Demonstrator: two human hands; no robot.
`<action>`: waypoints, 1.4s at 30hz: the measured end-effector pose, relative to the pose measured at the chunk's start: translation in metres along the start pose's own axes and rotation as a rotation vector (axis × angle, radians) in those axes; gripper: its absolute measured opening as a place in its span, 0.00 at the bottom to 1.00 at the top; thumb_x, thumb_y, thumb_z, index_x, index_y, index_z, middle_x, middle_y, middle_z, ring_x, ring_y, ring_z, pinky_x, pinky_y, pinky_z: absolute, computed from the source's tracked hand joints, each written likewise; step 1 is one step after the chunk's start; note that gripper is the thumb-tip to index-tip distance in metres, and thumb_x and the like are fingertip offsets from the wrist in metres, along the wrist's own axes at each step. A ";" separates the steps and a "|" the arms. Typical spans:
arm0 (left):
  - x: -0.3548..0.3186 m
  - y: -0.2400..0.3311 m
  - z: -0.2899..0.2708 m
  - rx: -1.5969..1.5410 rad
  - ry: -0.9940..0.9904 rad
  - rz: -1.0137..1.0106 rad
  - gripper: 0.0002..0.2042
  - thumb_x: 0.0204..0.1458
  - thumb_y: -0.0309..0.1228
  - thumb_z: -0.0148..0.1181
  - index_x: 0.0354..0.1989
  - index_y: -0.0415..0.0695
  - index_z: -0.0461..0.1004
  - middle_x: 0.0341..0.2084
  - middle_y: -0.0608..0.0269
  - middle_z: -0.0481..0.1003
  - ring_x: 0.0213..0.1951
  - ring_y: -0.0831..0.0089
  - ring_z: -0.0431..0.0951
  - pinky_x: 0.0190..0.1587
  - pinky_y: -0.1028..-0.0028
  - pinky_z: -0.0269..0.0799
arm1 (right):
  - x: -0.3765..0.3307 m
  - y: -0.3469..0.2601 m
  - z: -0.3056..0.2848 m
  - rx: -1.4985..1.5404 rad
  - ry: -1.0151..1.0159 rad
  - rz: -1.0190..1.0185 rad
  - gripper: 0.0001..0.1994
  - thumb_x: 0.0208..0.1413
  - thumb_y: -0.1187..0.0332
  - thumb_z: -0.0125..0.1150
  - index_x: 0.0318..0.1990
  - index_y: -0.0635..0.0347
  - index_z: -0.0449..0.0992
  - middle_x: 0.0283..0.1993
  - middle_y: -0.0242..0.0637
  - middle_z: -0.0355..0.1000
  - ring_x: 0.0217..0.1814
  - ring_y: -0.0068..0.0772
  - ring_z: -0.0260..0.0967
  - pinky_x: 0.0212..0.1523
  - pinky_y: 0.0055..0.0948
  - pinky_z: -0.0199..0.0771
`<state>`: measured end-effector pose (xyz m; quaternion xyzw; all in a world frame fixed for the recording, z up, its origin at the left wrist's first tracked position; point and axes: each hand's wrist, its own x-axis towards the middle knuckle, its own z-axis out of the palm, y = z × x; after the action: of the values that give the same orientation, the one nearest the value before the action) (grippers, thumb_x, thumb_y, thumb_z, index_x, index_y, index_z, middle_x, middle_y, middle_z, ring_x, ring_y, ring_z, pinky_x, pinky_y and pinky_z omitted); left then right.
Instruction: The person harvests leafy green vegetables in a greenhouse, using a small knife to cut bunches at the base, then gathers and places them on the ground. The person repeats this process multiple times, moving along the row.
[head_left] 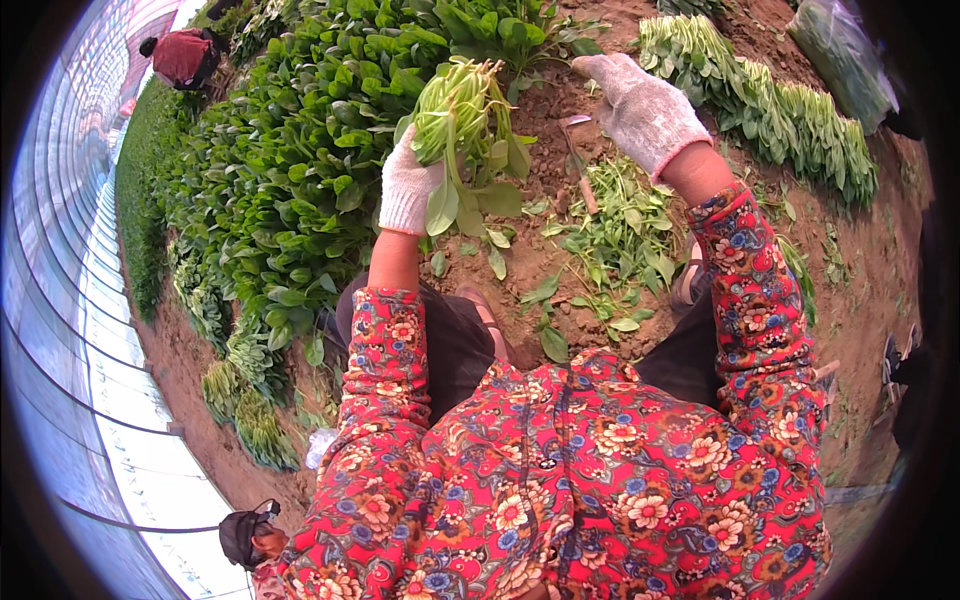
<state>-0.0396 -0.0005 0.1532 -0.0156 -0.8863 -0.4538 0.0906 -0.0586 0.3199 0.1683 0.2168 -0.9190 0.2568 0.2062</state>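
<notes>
My left hand (410,190), in a pale knit glove, is closed around a bunch of spinach (462,115). The cut stem ends point up and away, and some leaves hang below toward the soil. My right hand (640,110), also gloved and soiled at the fingertips, is raised to the right of the bunch, apart from it. Its fingers stretch out to the left, with nothing visible in them. On the soil between the hands lies a small hand tool with a wooden handle (587,192). Loose discarded leaves (620,235) are heaped between my feet.
Dense growing spinach (300,150) fills the left side. Bundled spinach is lined up at the upper right (770,110), beside a filled clear plastic bag (845,65). More bundles (250,400) lie at lower left. One person (185,58) crouches far left; another (250,540) is at lower left.
</notes>
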 end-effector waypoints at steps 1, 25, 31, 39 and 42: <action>-0.006 0.000 0.001 -0.165 -0.030 -0.032 0.22 0.49 0.28 0.71 0.55 0.42 0.76 0.44 0.61 0.82 0.43 0.71 0.82 0.45 0.70 0.77 | 0.001 0.000 -0.001 0.054 0.004 0.014 0.13 0.59 0.59 0.60 0.45 0.57 0.75 0.43 0.46 0.76 0.50 0.50 0.76 0.50 0.45 0.76; -0.028 -0.002 0.004 -0.832 -0.368 -0.332 0.22 0.52 0.28 0.68 0.56 0.40 0.74 0.45 0.60 0.80 0.45 0.69 0.81 0.47 0.69 0.79 | 0.008 -0.037 0.017 0.492 0.023 0.010 0.14 0.55 0.58 0.65 0.43 0.58 0.79 0.45 0.42 0.74 0.48 0.47 0.75 0.49 0.41 0.75; -0.034 -0.003 0.001 -0.884 -0.377 -0.356 0.22 0.52 0.28 0.68 0.57 0.41 0.74 0.46 0.60 0.80 0.45 0.69 0.81 0.47 0.69 0.79 | 0.009 -0.033 0.018 0.611 -0.006 0.039 0.14 0.60 0.60 0.63 0.45 0.60 0.80 0.44 0.40 0.77 0.47 0.38 0.76 0.50 0.35 0.75; -0.036 -0.011 -0.006 -0.656 -0.434 -0.222 0.22 0.62 0.36 0.59 0.62 0.40 0.68 0.51 0.55 0.78 0.50 0.64 0.80 0.51 0.66 0.78 | 0.011 -0.021 -0.017 1.211 -0.200 0.208 0.17 0.68 0.61 0.51 0.51 0.64 0.79 0.51 0.34 0.76 0.48 0.23 0.71 0.56 0.28 0.71; -0.026 -0.024 -0.008 -0.545 -0.371 -0.212 0.22 0.62 0.37 0.59 0.62 0.40 0.68 0.50 0.55 0.78 0.49 0.65 0.80 0.51 0.67 0.77 | 0.008 -0.017 -0.046 1.096 -0.136 0.059 0.14 0.67 0.65 0.49 0.46 0.66 0.78 0.51 0.37 0.76 0.48 0.27 0.72 0.56 0.29 0.71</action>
<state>-0.0152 -0.0198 0.1344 -0.0294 -0.7305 -0.6703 -0.1270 -0.0441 0.3302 0.2150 0.2827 -0.6677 0.6886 -0.0041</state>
